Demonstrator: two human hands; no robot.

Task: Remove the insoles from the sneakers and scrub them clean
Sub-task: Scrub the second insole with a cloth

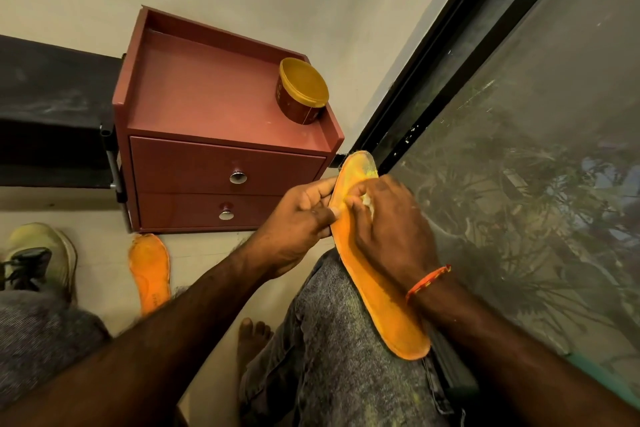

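Two bare hands work on one orange insole point(381, 291) that lies along the person's right thigh, toe end pointing far toward a dark window frame. On the insole's left side, the left hand point(298, 225) pinches its edge near the forefoot, thumb on top and fingers curled underneath, so that grip is closed on the insole. Over the forefoot, the right hand point(388, 222) is curled around a small pale wad point(367, 203), perhaps a cloth or sponge; it is too hidden to identify. That wad presses against the insole's top face.

Down on the floor to the left lies a second insole point(149, 270), also orange, well apart from the hands. At the far left edge a pale sneaker point(41, 256) stands on the floor. Beyond the hands, a small red drawer unit point(214, 135) carries a round tub with a yellow lid point(302, 91).

Scrubbing appears to be under way on the forefoot. Risks from here: the thin insole could buckle or slide off the knee under hard rubbing, because only one edge is pinched. Dirt near the heel, under the right wrist, might be missed.
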